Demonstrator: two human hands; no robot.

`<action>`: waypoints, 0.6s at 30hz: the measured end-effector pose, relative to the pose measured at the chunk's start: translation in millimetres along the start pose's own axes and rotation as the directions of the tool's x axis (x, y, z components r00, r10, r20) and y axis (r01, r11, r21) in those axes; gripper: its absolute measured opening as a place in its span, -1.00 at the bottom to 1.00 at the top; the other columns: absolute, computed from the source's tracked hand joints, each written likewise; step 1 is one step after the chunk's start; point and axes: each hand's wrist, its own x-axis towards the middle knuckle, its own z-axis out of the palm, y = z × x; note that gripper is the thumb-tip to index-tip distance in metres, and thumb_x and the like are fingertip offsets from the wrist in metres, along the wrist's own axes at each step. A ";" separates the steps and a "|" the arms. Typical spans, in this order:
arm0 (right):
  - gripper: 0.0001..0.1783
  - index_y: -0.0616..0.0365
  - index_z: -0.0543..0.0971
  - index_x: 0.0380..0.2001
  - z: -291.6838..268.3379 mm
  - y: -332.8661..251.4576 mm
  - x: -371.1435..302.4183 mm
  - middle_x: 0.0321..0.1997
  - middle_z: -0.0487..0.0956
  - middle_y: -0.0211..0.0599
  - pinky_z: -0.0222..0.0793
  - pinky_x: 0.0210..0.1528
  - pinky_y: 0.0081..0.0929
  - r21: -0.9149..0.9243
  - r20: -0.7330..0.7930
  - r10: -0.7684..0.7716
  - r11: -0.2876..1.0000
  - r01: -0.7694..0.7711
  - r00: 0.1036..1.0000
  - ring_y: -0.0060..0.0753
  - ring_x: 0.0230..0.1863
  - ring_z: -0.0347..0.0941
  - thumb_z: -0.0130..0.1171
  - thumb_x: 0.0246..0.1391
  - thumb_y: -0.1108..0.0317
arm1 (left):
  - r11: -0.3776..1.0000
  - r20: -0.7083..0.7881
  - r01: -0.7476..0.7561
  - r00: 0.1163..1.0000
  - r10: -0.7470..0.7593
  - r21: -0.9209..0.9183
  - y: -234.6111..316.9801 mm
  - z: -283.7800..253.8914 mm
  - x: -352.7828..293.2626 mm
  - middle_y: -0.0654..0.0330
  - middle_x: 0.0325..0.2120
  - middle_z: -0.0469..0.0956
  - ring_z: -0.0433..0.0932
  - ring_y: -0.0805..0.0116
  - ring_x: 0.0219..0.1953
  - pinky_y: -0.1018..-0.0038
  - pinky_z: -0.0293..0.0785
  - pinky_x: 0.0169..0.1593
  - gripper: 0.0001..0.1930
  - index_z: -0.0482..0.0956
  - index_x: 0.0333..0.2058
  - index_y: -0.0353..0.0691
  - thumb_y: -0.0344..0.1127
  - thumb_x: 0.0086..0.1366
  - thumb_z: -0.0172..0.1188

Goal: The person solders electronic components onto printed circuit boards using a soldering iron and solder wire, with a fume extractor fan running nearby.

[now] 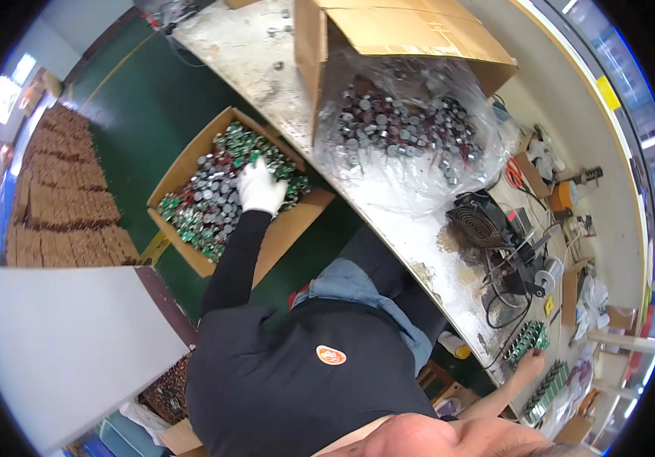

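My left hand [261,189], in a white glove, reaches over an open cardboard box [277,241] on the left. Its fingers stretch out over a heap of small green circuit boards [236,142]; whether a board touches the fingertips is hard to tell. Round silver metal parts [217,190] with red wires lie among the boards. At the far right, my bare right hand [528,367] has its fingers closed at the edge of a green circuit board panel [527,341] on the bench. A second green panel [546,391] lies beside that hand.
A large carton [411,30] lies open on the bench [396,221], its plastic bag [403,179] holding many round metal parts. A black fan [479,221], cables and a solder wire spool [548,276] stand along the bench. Brown stacked trays [68,183] cover the left floor.
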 end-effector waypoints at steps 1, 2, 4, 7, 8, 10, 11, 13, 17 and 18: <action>-0.78 0.21 0.58 -0.35 -7.8 -17.2 -0.5 -0.31 0.61 -0.04 0.39 -0.19 -0.14 -0.019 0.052 0.041 0.999 -0.040 0.998 0.05 -0.25 0.52 0.12 0.03 0.27 | 0.996 -0.133 -0.062 0.990 0.052 -0.068 1.8 1.8 -6.4 -0.09 -0.09 0.42 0.39 -0.05 0.00 0.13 0.31 0.09 -0.29 0.33 0.07 -0.25 -0.14 -0.07 0.36; -0.79 0.21 0.57 -0.38 -15.4 -27.3 -4.1 -0.33 0.60 -0.04 0.39 -0.19 -0.14 -0.042 0.103 0.087 0.996 -0.083 0.991 0.05 -0.26 0.51 0.12 0.03 0.28 | 0.973 -0.264 -0.144 0.960 0.093 -0.179 18.4 -8.2 -15.2 -0.06 -0.08 0.42 0.39 -0.04 -0.01 0.15 0.32 0.08 -0.37 0.38 0.04 -0.23 -0.17 -0.03 0.36; -0.81 0.22 0.52 -0.36 -3.0 -9.4 -4.6 -0.35 0.58 -0.03 0.38 -0.22 -0.11 -0.037 0.056 0.060 0.998 -0.058 0.997 0.08 -0.29 0.50 0.09 0.04 0.31 | 0.880 -0.397 -0.304 0.906 0.148 -0.365 57.1 -33.3 -27.9 0.01 -0.13 0.46 0.42 0.01 -0.05 0.22 0.34 0.04 -0.57 0.49 -0.09 -0.24 -0.29 0.03 0.32; -0.79 0.22 0.46 -0.33 -6.4 -15.1 -3.6 -0.37 0.56 0.05 0.35 -0.24 -0.05 0.056 -0.015 0.050 0.997 -0.049 0.999 0.16 -0.30 0.48 0.04 0.08 0.29 | 0.715 -0.326 -0.425 0.902 0.283 -0.555 106.5 -61.9 -34.0 0.13 -0.47 0.53 0.50 0.23 -0.52 0.44 0.42 -0.41 -0.81 0.57 -0.33 -0.26 -0.42 0.05 0.31; -0.79 0.22 0.45 -0.32 -5.6 -15.5 -3.4 -0.37 0.55 0.07 0.34 -0.24 -0.04 0.090 -0.045 0.069 0.994 -0.065 0.997 0.19 -0.30 0.47 0.03 0.09 0.28 | 0.651 -0.418 -0.536 0.840 0.346 -0.538 118.5 -62.6 -28.4 0.13 -0.48 0.52 0.50 0.22 -0.52 0.43 0.41 -0.41 -0.84 0.57 -0.36 -0.24 -0.41 0.06 0.31; -0.75 0.22 0.41 -0.28 -9.9 -18.8 -5.4 -0.37 0.54 0.10 0.33 -0.26 -0.02 0.101 -0.087 0.119 0.989 -0.110 0.989 0.22 -0.30 0.46 -0.01 0.12 0.23 | 0.743 -0.295 -0.579 0.814 0.501 -0.335 136.4 -65.6 -16.9 0.08 -0.47 0.53 0.55 0.15 -0.45 0.34 0.46 -0.37 -0.80 0.55 -0.32 -0.21 -0.29 0.09 0.27; -0.73 0.22 0.40 -0.26 -11.7 -18.1 -7.1 -0.38 0.54 0.10 0.32 -0.27 -0.02 0.114 -0.091 0.152 0.983 -0.142 0.984 0.23 -0.30 0.46 -0.01 0.13 0.22 | 0.792 -0.195 -0.582 0.812 0.550 -0.185 143.6 -64.0 -12.3 0.07 -0.47 0.53 0.57 0.12 -0.42 0.30 0.48 -0.35 -0.79 0.53 -0.30 -0.20 -0.25 0.11 0.25; -0.72 0.22 0.38 -0.26 -11.3 -18.5 -9.6 -0.34 0.52 0.11 0.31 -0.26 -0.02 0.225 -0.107 0.211 0.957 -0.183 0.972 0.24 -0.26 0.45 -0.01 0.14 0.20 | 0.828 0.056 -0.552 0.834 0.549 0.102 154.4 -57.3 0.8 0.03 -0.47 0.55 0.59 0.03 -0.39 0.18 0.50 -0.33 -0.82 0.51 -0.31 -0.20 -0.29 0.11 0.15; -0.79 0.29 0.35 -0.29 -12.6 -20.6 -19.2 -0.22 0.49 0.06 0.30 -0.05 -0.27 0.553 -0.142 0.275 0.819 -0.154 0.951 0.02 -0.15 0.42 0.03 0.12 0.36 | 0.802 0.170 -0.551 0.834 0.525 0.229 163.1 -44.1 16.5 -0.01 -0.49 0.60 0.61 -0.01 -0.37 0.12 0.52 -0.28 -0.84 0.57 -0.40 -0.16 -0.27 0.15 0.04; -0.85 0.29 0.34 -0.30 -10.6 -15.1 -23.0 -0.18 0.45 -0.05 0.24 0.04 -0.37 0.586 -0.140 0.260 0.800 -0.131 0.955 -0.17 -0.10 0.37 0.04 0.09 0.46 | 0.795 0.115 -0.567 0.823 0.556 0.217 163.6 -46.5 12.9 0.00 -0.48 0.59 0.59 -0.02 -0.35 0.12 0.49 -0.27 -0.85 0.55 -0.38 -0.13 -0.25 0.17 0.05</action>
